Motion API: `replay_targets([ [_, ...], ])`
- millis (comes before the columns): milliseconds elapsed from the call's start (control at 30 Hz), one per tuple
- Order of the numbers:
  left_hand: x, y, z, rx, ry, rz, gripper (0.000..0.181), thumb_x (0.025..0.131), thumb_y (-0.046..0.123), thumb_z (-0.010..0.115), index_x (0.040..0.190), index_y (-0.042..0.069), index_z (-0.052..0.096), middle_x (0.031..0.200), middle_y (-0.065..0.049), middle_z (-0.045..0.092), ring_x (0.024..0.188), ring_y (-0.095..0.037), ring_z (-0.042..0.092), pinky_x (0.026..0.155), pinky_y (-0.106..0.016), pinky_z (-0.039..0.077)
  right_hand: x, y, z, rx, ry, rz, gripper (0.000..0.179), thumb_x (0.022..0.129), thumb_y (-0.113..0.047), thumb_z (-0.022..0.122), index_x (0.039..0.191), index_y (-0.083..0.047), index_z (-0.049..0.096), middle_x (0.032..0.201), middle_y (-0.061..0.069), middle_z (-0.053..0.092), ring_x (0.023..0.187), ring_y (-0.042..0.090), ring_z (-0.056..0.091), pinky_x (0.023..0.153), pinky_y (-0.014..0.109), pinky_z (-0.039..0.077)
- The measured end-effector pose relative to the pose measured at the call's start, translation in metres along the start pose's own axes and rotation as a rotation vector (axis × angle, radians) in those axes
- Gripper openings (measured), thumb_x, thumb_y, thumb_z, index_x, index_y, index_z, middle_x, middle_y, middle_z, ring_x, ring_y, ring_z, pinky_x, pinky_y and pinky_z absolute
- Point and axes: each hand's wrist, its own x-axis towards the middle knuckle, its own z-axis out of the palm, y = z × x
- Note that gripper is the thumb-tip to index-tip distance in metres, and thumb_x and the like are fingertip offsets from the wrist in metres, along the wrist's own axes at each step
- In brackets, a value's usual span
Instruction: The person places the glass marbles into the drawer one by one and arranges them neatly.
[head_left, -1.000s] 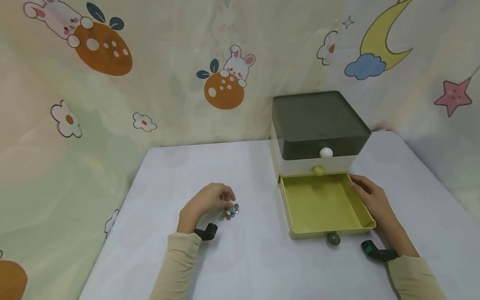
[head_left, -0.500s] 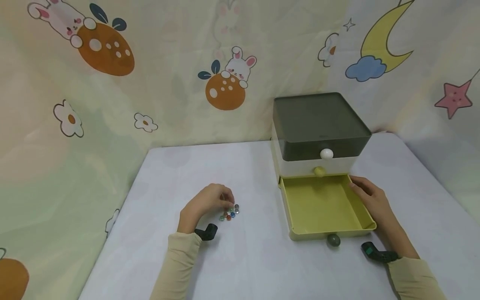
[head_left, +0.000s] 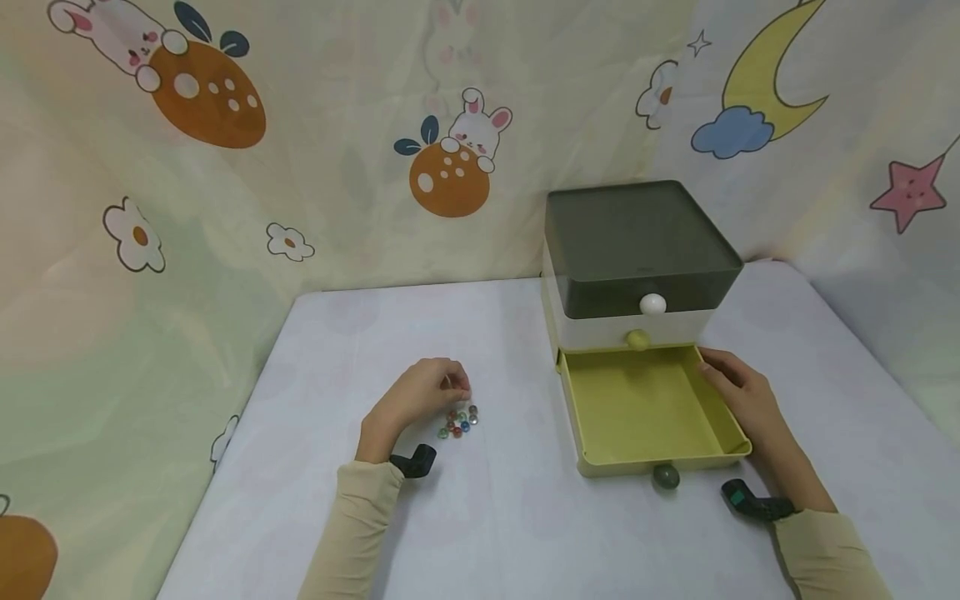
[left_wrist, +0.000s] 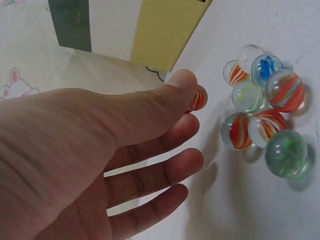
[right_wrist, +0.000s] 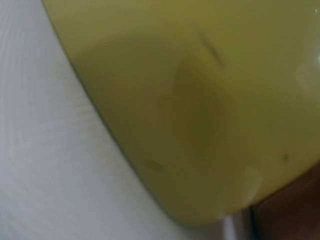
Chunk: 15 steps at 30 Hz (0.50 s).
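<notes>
In the right wrist view, can make out just a blurred yellow-green surface [right_wrist: 150, 100] and a dark patch [right_wrist: 295, 210], cut off at the corner and too dim to identify. In the head view, lose both sleeves [head_left: 351, 533] at the bottom edge. In the left wrist view, can see a red-streaked marble [left_wrist: 200, 98] half hidden behind the thumb of the left hand [head_left: 418, 396]. Can count at least eight more glass marbles [left_wrist: 247, 96], overlapping in a cluster nearby on the white table [head_left: 480, 517]. Clamped on that single marble with the thumb tip; cannot tell the finger pressing from behind. Spread apart below the thumb, with three fingers showing. With the right hand [head_left: 742, 402], touching the right wall of the drawn-out drawer [head_left: 641, 408], well apart from the marbles; cannot tell curled fingers from straight, being largely out of sight.
</notes>
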Motion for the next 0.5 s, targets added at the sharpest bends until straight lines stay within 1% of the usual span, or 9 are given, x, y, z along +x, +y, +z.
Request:
replay_targets([
  [167,-0.0008,-0.0001,0.0006,-0.025,0.013,0.021,0.005,0.095,0.023,0.078,0.094,0.019,0.074,0.089,0.006,0.070,0.085,-0.012,0.062,0.080,-0.032,0.052,-0.0017,-0.0017,0.0016,-0.011,-0.005,0.004,0.062,0.109,-0.051,0.048,0.156,-0.011,0.047,0.156,0.026,0.048,0.106,-0.020,0.037,0.088,0.019,0.040],
  [267,-0.0016,0.0000,0.0015,-0.065,0.014,0.040,0.006,0.096,0.024,0.076,0.097,0.019,0.075,0.092,0.006,0.071,0.089,-0.012,0.062,0.082,-0.032,0.052,-0.0018,-0.0005,0.0024,-0.001,-0.005,-0.003,0.060,0.109,-0.049,0.049,0.155,-0.011,0.048,0.155,0.025,0.050,0.105,-0.021,0.038,0.085,0.014,0.039],
  [300,-0.0017,0.0000,0.0019,-0.082,0.013,0.047,0.006,0.097,0.025,0.076,0.098,0.019,0.075,0.094,0.007,0.071,0.090,-0.012,0.062,0.083,-0.032,0.052,-0.0015,0.0004,0.0022,0.003,-0.004,-0.008,0.060,0.109,-0.049,0.050,0.155,-0.010,0.048,0.153,0.022,0.052,0.105,-0.022,0.038,0.084,0.012,0.039],
  [333,-0.0018,0.0002,0.0023,-0.100,0.013,0.052,0.005,0.097,0.025,0.075,0.098,0.021,0.075,0.095,0.007,0.071,0.091,-0.012,0.062,0.083,-0.032,0.052,-0.0009,0.0013,0.0016,0.003,-0.003,-0.013,0.060,0.109,-0.049,0.050,0.154,-0.010,0.049,0.151,0.016,0.056,0.105,-0.022,0.039,0.083,0.011,0.038],
  [433,-0.0003,0.0017,0.0033,-0.164,0.020,0.075,0.007,0.098,0.029,0.075,0.099,0.023,0.074,0.096,0.010,0.070,0.092,-0.014,0.063,0.085,-0.033,0.053,0.0013,0.0023,-0.0010,-0.001,-0.003,-0.008,0.060,0.108,-0.050,0.051,0.154,-0.012,0.049,0.147,0.004,0.059,0.105,-0.022,0.038,0.085,0.013,0.038],
  [500,0.0017,0.0045,0.0042,-0.212,0.019,0.087,0.007,0.098,0.031,0.074,0.100,0.024,0.074,0.097,0.010,0.070,0.092,-0.016,0.065,0.085,-0.034,0.054,0.0021,0.0022,-0.0032,0.000,0.003,-0.011,0.060,0.108,-0.051,0.051,0.154,-0.013,0.050,0.140,-0.012,0.060,0.105,-0.022,0.038,0.085,0.014,0.038],
])
